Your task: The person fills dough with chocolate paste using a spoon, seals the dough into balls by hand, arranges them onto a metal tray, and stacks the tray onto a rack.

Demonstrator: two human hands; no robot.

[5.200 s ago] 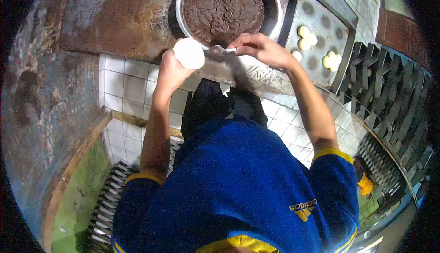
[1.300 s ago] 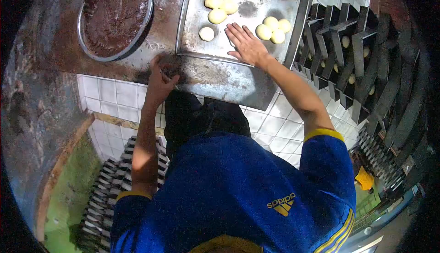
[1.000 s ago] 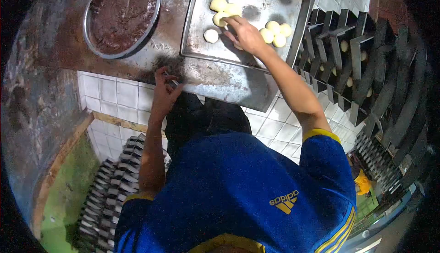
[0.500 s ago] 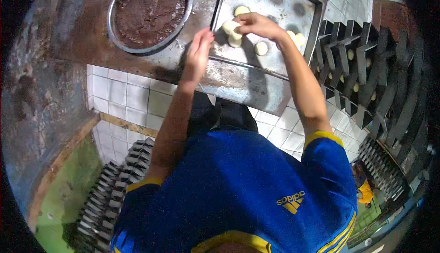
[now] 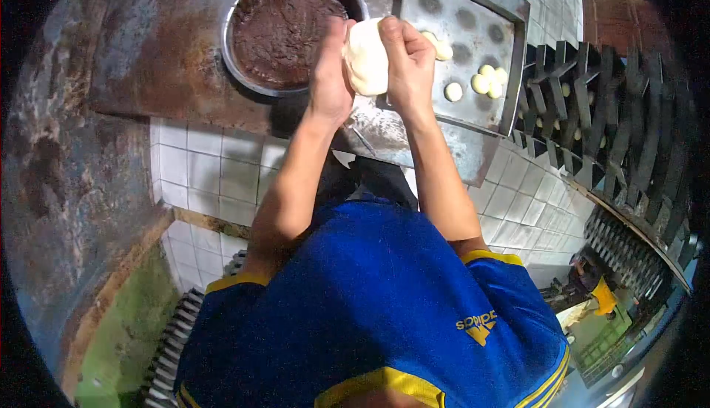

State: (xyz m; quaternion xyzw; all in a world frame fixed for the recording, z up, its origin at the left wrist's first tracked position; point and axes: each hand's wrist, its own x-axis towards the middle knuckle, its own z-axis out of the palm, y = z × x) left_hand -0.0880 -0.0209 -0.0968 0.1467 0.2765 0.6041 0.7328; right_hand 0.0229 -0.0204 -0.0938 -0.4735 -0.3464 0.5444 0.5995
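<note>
Between my two hands is a flattened piece of pale dough [image 5: 367, 59], held up above the table's front edge. My right hand [image 5: 411, 64] grips its right side, thumb on top and fingers curled. Against its left side lies my left hand [image 5: 331, 79], its fingers upright and partly smeared by motion. Left of the hands stands a round metal pan [image 5: 229, 56] of thick dark brown filling [image 5: 285, 38]. On the right, a metal baking tray [image 5: 462, 60] bears several small dough balls [image 5: 488, 81], some clustered and one apart [image 5: 453, 92]. Another pale dough piece [image 5: 441, 47] lies partly behind my right hand.
The worn metal table [image 5: 170, 53] ends at a front edge close to my body. To the right, a rack of dark metal trays [image 5: 584, 105] holds more pale pieces. White tiles [image 5: 214, 160] run below the table. A person in yellow [image 5: 604, 297] is far at lower right.
My right hand has lifted dough from the tray, and it is now stretched flat between both hands. The hands have come together near the pan. The view has shifted, so the pan appears further right.
</note>
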